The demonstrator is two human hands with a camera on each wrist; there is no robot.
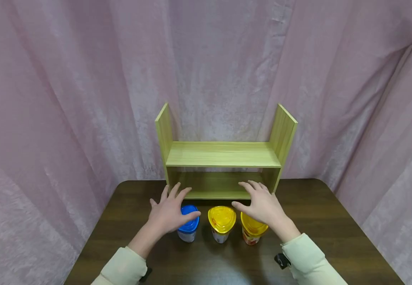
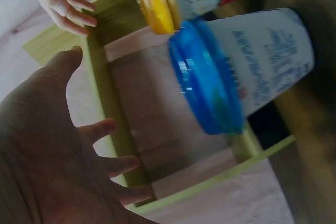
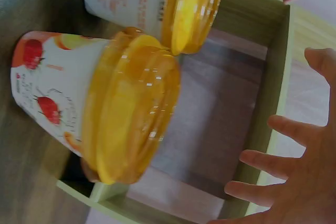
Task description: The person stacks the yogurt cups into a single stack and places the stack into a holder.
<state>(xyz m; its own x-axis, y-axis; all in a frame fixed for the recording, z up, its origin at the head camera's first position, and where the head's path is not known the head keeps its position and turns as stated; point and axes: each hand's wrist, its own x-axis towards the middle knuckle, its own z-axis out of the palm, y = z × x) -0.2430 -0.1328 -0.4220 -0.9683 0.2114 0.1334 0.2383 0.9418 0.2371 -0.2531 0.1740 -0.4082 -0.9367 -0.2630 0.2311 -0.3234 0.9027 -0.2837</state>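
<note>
Three lidded cups stand in a row on the dark table. The left one has a blue lid (image 1: 189,218) and a white body (image 2: 268,56). Yellow lids top the middle cup (image 1: 221,219) and the right cup (image 1: 250,239), whose white body (image 3: 58,85) shows printed strawberries. My left hand (image 1: 168,211), fingers spread, hovers over the blue-lidded cup and overlaps it in the head view. Over the right cup my right hand (image 1: 262,204) is held the same way, fingers apart and thumb toward the middle. Neither hand holds anything.
A light wooden two-tier shelf (image 1: 223,154) with raised side panels stands at the back of the table (image 1: 319,221), just behind the cups. Pink curtains (image 1: 223,71) hang behind it and along the sides. A small black object (image 1: 282,261) sits at the right sleeve.
</note>
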